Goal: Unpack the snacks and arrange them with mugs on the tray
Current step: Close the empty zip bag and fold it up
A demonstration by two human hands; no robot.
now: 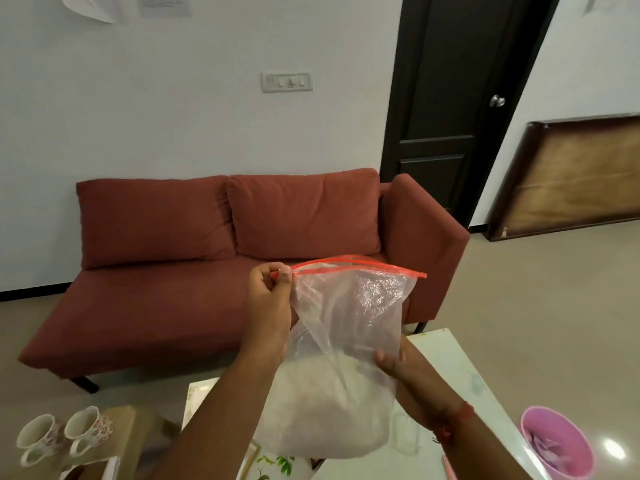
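A clear zip bag [349, 327] with a red seal strip hangs in the air in front of me, its lower half filled with pale whitish snacks. My left hand [272, 292] pinches the left end of the red seal at the top. My right hand [393, 362] grips the bag's right side lower down, fingers pressed into the plastic. The seal's two strips stand slightly apart near the middle. Two white mugs [64, 433] with red flower print stand side by side at the lower left on a brownish tray [138, 431].
A white table [460, 386] lies below the bag. A pink tub [557, 445] stands at the lower right on the floor. A red sofa [207, 254] faces me beyond the table. A dark door [457, 81] and a leaning wooden board [571, 174] are at right.
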